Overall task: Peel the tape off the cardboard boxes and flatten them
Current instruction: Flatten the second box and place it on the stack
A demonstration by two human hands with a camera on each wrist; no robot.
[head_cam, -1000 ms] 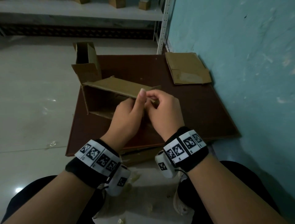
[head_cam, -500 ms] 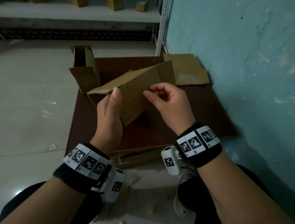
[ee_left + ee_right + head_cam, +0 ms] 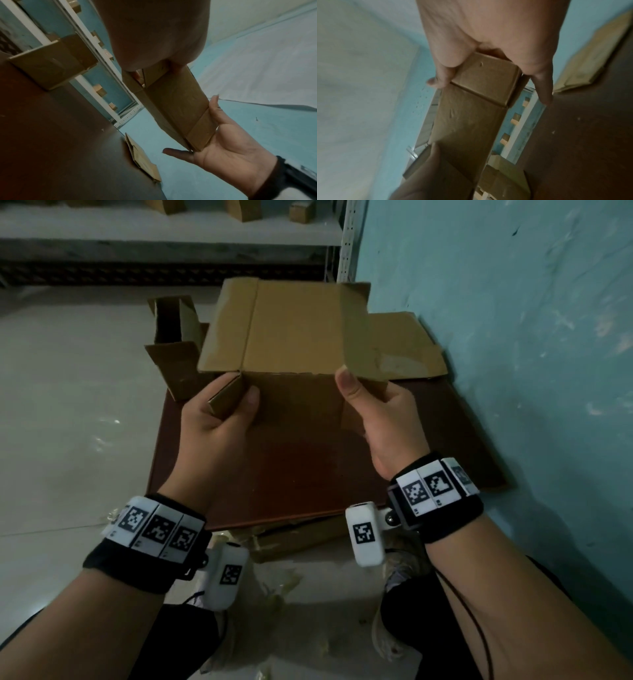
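Note:
I hold an opened brown cardboard box (image 3: pixel 294 326) up over the dark brown board (image 3: pixel 291 474), its broad panel facing me. My left hand (image 3: pixel 250 405) grips the folded flap at the box's lower left corner, thumb on the near side. My right hand (image 3: pixel 356 402) grips the lower right flap the same way. The left wrist view shows the box (image 3: pixel 178 105) edge-on, with the right hand (image 3: pixel 223 146) cupping its far end. In the right wrist view the box (image 3: pixel 467 121) runs away towards the left hand (image 3: pixel 428 175). No tape shows on it.
A second open box (image 3: pixel 174 337) stands at the board's back left. Flattened cardboard (image 3: pixel 404 347) lies at the back right against the blue wall (image 3: pixel 513 337). A shelf rack (image 3: pixel 171 234) with small boxes runs along the back. Tape scraps (image 3: pixel 274 580) litter the floor near my legs.
A second ago both hands pinched one flap close together, with the box low on the board. Since then the box has been lifted and turned broadside, and my hands have spread to its two lower corners.

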